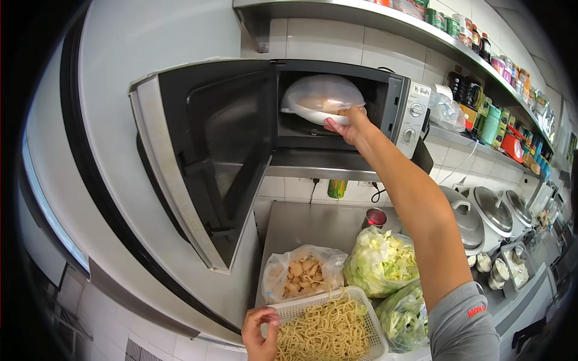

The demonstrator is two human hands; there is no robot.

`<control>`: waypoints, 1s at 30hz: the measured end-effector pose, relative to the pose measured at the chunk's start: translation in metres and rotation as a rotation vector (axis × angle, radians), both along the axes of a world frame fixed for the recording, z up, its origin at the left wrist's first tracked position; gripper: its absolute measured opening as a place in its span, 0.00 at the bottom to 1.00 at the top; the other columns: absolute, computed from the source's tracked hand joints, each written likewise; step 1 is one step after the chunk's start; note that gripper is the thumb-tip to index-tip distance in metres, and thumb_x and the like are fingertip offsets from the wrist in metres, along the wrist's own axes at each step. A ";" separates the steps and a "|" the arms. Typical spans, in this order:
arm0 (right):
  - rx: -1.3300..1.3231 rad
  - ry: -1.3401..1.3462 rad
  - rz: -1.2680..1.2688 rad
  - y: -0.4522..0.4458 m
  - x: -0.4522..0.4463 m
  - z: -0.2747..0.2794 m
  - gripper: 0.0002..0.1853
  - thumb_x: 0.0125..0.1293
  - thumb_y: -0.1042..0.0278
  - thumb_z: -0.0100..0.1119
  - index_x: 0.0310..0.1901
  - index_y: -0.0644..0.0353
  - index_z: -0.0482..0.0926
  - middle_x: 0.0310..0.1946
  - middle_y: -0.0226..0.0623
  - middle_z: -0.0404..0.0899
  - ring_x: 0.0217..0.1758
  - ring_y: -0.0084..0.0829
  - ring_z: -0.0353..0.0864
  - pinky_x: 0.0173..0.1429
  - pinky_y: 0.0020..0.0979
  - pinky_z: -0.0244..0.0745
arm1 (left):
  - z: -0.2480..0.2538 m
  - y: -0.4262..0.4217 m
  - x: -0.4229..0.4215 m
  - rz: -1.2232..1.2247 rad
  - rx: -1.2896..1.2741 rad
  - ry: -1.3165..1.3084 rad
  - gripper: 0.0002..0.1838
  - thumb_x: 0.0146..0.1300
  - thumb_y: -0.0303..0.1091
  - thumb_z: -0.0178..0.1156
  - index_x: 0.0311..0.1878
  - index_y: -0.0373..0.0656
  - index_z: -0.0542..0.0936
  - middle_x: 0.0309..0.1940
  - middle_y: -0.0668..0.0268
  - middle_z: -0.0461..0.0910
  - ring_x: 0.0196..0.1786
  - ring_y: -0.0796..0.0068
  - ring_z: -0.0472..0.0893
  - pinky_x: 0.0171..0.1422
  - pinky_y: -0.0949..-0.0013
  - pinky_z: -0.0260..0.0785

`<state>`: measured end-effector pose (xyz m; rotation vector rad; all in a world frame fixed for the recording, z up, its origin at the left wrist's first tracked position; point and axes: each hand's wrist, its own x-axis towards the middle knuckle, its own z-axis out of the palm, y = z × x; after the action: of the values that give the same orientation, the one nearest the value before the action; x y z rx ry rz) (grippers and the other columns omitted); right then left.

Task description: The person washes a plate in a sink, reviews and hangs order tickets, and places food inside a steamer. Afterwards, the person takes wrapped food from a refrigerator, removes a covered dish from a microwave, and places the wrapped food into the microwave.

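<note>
A white bowl (325,115) under a translucent dome cover (322,93) is at the mouth of the open microwave (406,111), with something pale inside it. My right hand (348,126) grips the bowl's near right edge, thumb below the rim. Low in the view, my left hand (261,331) is at the left edge of a white perforated basket (376,337) of noodles (325,328). Its fingers are curled with a gap to the thumb, and nothing shows between them.
The microwave door (211,150) swings out to the left. Bags of lettuce (382,262) and pale chunks (304,274), plus a metal cup (375,218), stand on the counter (295,225). Lidded pots (494,207) are at right, below crowded shelves (385,12).
</note>
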<state>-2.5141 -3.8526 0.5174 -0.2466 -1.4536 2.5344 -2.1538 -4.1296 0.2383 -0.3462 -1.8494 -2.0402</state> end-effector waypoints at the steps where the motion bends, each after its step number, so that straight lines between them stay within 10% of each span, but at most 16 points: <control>1: 0.087 0.073 0.050 0.003 0.004 0.000 0.22 0.72 0.67 0.39 0.66 0.61 0.59 0.55 0.61 0.69 0.41 0.60 0.81 0.35 0.33 0.90 | 0.003 0.001 0.000 -0.002 -0.009 -0.003 0.11 0.66 0.21 0.57 0.51 0.35 0.73 0.47 0.60 0.73 0.45 0.71 0.79 0.53 0.68 0.71; 12: 0.179 0.218 0.218 0.013 0.117 -0.036 0.22 0.69 0.73 0.38 0.62 0.73 0.62 0.49 0.58 0.75 0.32 0.42 0.85 0.32 0.27 0.88 | 0.051 0.030 -0.030 -0.171 0.182 0.013 0.23 0.69 0.26 0.56 0.65 0.38 0.64 0.50 0.60 0.76 0.49 0.69 0.79 0.55 0.65 0.72; 20: 0.196 0.036 0.139 0.026 0.259 -0.103 0.18 0.70 0.73 0.40 0.53 0.80 0.69 0.37 0.56 0.80 0.27 0.39 0.85 0.28 0.33 0.86 | 0.073 0.047 -0.085 -0.538 0.583 -0.305 0.45 0.71 0.66 0.42 0.77 0.41 0.48 0.71 0.52 0.62 0.71 0.54 0.65 0.71 0.45 0.57; 27: 0.183 -0.423 0.381 0.036 0.352 -0.197 0.23 0.73 0.70 0.45 0.64 0.73 0.60 0.38 0.54 0.82 0.26 0.35 0.86 0.29 0.33 0.88 | 0.019 0.041 -0.050 -0.483 0.857 -0.529 0.32 0.75 0.54 0.45 0.67 0.34 0.65 0.67 0.55 0.69 0.70 0.59 0.66 0.75 0.51 0.56; 30: 0.076 -0.537 0.320 0.029 0.359 -0.254 0.17 0.73 0.68 0.48 0.55 0.76 0.70 0.31 0.50 0.83 0.24 0.36 0.85 0.26 0.31 0.87 | -0.014 0.025 -0.028 -0.420 0.896 -0.569 0.27 0.75 0.48 0.49 0.65 0.34 0.69 0.65 0.58 0.71 0.69 0.60 0.68 0.75 0.51 0.56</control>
<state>-2.1552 -3.8236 0.2633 -0.7917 -1.9050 2.7890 -2.1816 -4.1042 0.2244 0.1313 -0.9144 -3.2430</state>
